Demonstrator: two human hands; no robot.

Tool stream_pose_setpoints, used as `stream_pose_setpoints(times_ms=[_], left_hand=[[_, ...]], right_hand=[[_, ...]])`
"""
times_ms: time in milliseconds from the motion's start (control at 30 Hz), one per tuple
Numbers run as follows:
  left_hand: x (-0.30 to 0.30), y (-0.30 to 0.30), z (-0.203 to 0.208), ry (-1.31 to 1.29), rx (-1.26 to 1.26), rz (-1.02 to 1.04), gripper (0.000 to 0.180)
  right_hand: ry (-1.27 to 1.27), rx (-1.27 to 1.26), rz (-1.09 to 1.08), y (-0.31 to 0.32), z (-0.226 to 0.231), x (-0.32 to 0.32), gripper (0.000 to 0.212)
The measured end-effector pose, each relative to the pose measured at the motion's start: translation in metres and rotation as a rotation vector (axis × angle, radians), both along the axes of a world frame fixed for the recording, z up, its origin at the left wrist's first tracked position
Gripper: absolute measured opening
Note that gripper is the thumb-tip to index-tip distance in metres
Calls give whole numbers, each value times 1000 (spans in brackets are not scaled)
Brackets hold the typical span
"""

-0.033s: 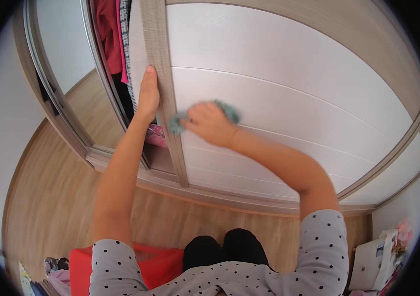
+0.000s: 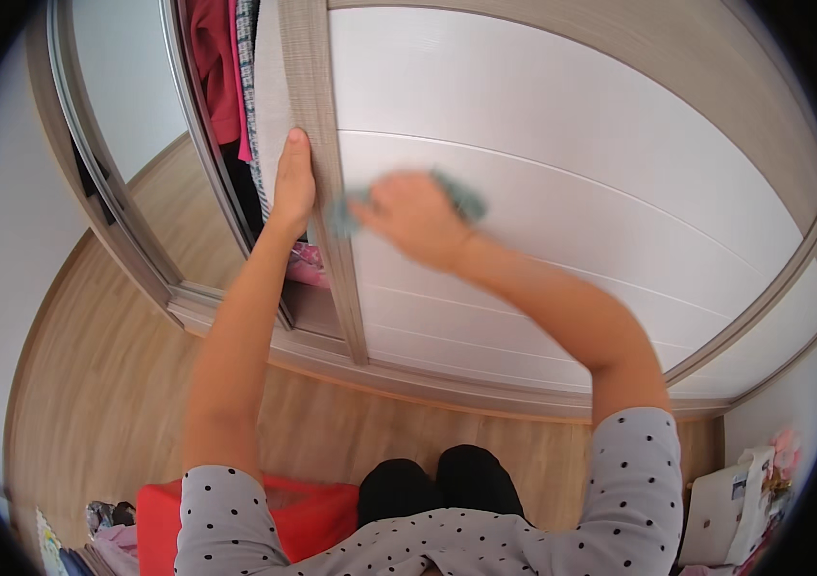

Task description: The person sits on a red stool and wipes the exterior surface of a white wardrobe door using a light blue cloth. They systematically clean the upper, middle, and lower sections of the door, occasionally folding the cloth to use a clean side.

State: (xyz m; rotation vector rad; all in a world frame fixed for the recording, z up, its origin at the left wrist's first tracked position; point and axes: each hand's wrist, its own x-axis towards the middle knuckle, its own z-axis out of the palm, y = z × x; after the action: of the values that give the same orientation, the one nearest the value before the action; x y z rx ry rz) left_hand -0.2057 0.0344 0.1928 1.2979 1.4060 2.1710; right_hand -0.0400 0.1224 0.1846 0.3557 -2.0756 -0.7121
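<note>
A white sliding wardrobe door [image 2: 543, 125] with a wood-toned frame fills the middle and right. My left hand [image 2: 294, 187] grips the left edge of its upright frame, one digit pointing up; its other fingers are mostly hidden. Pressed against the white panel, just right of that frame, is my right hand [image 2: 418, 216], closed on a grey-green cloth [image 2: 461, 195]. Bits of the cloth stick out on both sides of the fingers. Motion blurs this hand and the cloth.
Red and pink clothes [image 2: 216, 72] hang in the gap left of the door, beside a mirrored door [image 2: 173, 192]. Below lie the wooden floor [image 2: 120, 365] and a red item [image 2: 308, 518] by my knees. White boxes [image 2: 716, 509] stand at the lower right.
My right hand and the cloth have moved a little up and to the right across the panel. The left hand keeps its place on the door edge.
</note>
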Motion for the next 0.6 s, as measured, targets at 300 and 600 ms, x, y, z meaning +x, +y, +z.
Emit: stream_pose_setpoints(times_ms=[300, 600], left_hand=[[-1, -4, -3, 42, 66, 4, 64], [11, -1, 0, 82, 69, 40, 60]], right_hand=[[519, 56, -151, -7, 126, -29, 21], [-488, 147, -39, 8, -63, 41, 26]])
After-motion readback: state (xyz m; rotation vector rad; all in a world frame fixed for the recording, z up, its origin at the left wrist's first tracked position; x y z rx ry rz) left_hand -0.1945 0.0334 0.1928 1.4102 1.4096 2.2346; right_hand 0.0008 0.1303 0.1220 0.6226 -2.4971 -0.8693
